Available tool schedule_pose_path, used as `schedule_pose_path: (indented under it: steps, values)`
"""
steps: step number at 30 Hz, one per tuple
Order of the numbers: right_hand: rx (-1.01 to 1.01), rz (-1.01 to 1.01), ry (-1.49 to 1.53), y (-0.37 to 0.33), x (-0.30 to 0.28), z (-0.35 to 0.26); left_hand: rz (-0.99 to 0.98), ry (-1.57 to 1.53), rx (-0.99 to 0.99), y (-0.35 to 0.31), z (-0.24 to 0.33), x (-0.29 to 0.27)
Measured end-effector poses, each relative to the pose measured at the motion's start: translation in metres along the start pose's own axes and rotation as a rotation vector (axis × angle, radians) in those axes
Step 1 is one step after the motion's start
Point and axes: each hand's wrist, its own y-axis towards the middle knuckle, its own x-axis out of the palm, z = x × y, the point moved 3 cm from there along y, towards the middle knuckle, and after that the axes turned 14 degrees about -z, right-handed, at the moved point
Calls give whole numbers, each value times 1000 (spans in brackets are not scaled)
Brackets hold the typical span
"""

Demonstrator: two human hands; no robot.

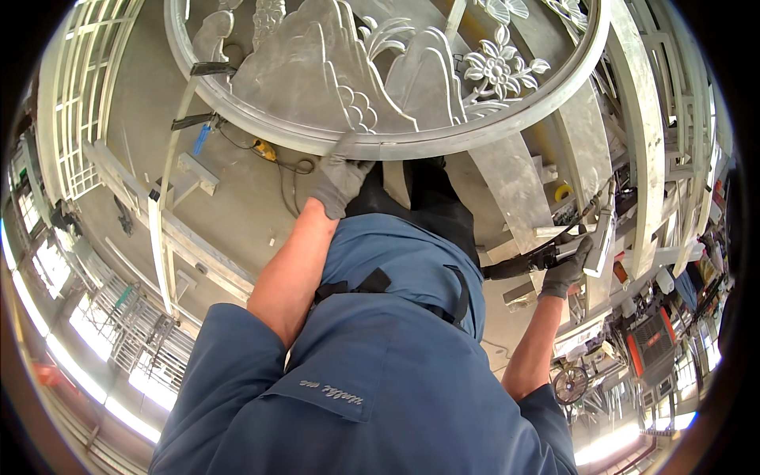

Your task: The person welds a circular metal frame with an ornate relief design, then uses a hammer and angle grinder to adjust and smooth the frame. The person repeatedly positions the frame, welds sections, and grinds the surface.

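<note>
In front of me a large round metal frame (467, 145) holds cut-out mountain shapes (289, 75) and a raised metal flower (497, 71). My left hand (340, 184), in a grey glove, is at the frame's near edge. One finger, blurred, stretches up over the rim; the others bend beside it, and nothing shows in them. Off to the right, my right hand (567, 269), also gloved, is closed around a black-handled tool (545, 257) with a thick dark hose. The tool's working end is hard to make out among the metal bars there.
Wide flat metal bars (514, 178) run beneath the frame on the right. At left stand a metal rack (162, 237) and a pale lattice panel (91, 87). A yellow tool (265, 149) with a cord hangs near the rim. An orange-and-grey machine (653, 340) stands far right.
</note>
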Motion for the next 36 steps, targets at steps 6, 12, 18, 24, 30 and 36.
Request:
schedule_pose_path:
  steps: [6,12,18,24,30,36]
  values:
    - [-141,-147,-23,-2,44,-2,-28,170,-42,-11,-21,27]
    - [-49,-307,-103,-21,76,-18,-125,380,-35,-13,-29,16]
    - [-68,-304,-139,-31,105,-26,-212,487,-35,-6,-30,-12]
    - [-76,-265,-73,8,84,-19,-251,367,-18,-22,-15,23]
    - [-38,-370,257,61,45,1,-343,1410,293,-24,-15,32]
    - [-69,-160,104,73,9,-6,-206,684,35,-11,-22,11]
